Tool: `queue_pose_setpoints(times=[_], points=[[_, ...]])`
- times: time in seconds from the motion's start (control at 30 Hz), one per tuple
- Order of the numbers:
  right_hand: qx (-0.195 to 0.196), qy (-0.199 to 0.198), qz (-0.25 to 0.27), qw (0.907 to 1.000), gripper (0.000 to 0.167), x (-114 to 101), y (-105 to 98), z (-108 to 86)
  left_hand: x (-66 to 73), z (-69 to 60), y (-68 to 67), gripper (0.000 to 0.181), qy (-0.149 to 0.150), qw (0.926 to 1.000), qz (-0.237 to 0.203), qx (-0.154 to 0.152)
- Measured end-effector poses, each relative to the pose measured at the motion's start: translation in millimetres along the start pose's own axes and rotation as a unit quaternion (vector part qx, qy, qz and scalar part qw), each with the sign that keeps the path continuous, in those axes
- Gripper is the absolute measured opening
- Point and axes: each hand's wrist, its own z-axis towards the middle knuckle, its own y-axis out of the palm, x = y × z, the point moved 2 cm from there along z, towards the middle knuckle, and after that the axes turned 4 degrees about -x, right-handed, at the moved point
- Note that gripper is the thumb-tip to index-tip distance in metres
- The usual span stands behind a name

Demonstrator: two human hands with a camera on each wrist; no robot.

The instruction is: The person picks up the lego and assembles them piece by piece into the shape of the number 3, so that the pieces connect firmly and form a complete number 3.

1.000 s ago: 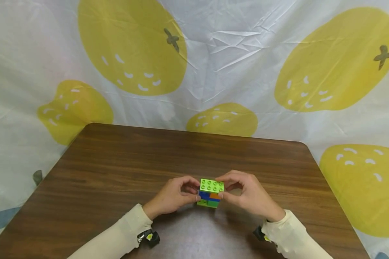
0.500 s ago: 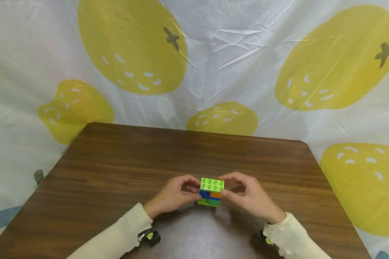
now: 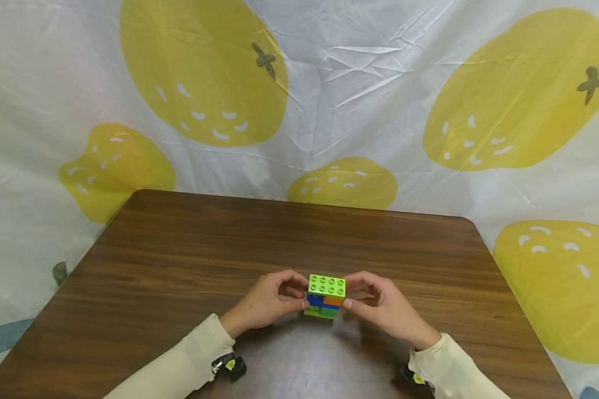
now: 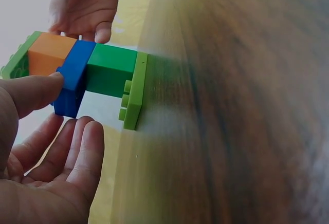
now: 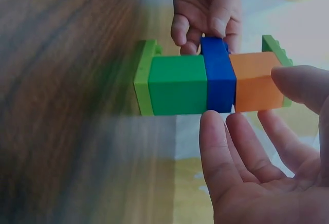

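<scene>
A small stack of toy building bricks stands upright on the wooden table in the head view. A lime studded plate [image 3: 326,285] tops it; below come an orange brick [image 5: 258,81], a blue brick [image 4: 77,75], a green brick [image 5: 178,85] and a lime base plate [image 4: 134,93]. My left hand [image 3: 268,299] pinches the left end of the blue brick, thumb on the near side. At the stack's right side is my right hand [image 3: 386,307], fingers loosely bent around the orange brick's end; its thumb tip looks slightly clear of the stack.
The dark wooden table [image 3: 219,233] runs back to a white curtain [image 3: 309,100] printed with yellow fruit. A small black device [image 3: 229,367] is strapped at the left wrist, another [image 3: 409,376] at the right.
My right hand has loosened from the top plate, its thumb and fingers shifting right and slightly down beside the stack. The left hand and the stack stay almost in place.
</scene>
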Motion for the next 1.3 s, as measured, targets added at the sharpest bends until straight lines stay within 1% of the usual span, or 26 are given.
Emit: queue_pose_setpoints(times=[0.23, 0.33, 0.47, 0.7, 0.93, 1.07, 1.3], points=[[0.003, 0.001, 0.023, 0.9997, 0.034, 4.5, 4.3, -2.0, 0.0, 0.1, -0.6, 0.037, 0.003, 0.9999, -0.008, -0.007], [0.010, 0.010, 0.024, 0.9996, 0.035, 7.1, 6.4, -3.5, -0.5, -0.1, -0.2, 0.037, 0.000, 0.9999, -0.009, -0.010], [0.028, 0.031, 0.027, 0.9988, 0.035, 10.4, 10.1, -6.3, -1.0, -0.5, 0.7, 0.036, -0.003, 0.9999, -0.008, -0.011], [0.069, 0.065, 0.060, 0.9936, 0.036, 12.4, 19.4, -9.1, -1.0, -0.4, 1.4, 0.034, -0.003, 1.0000, -0.004, -0.007], [0.088, 0.094, 0.072, 0.9890, 0.037, 12.4, 23.9, -11.0, -0.6, -0.9, 1.2, 0.034, -0.003, 1.0000, 0.007, -0.003], [0.088, 0.093, 0.081, 0.9884, 0.038, 12.5, 24.7, -11.8, -0.8, -1.3, 1.5, 0.033, -0.006, 0.9999, 0.009, -0.002], [0.087, 0.087, 0.090, 0.9883, 0.038, 12.6, 24.3, -11.7, 0.0, -1.4, 2.0, 0.034, -0.008, 0.9999, -0.005, -0.005]])
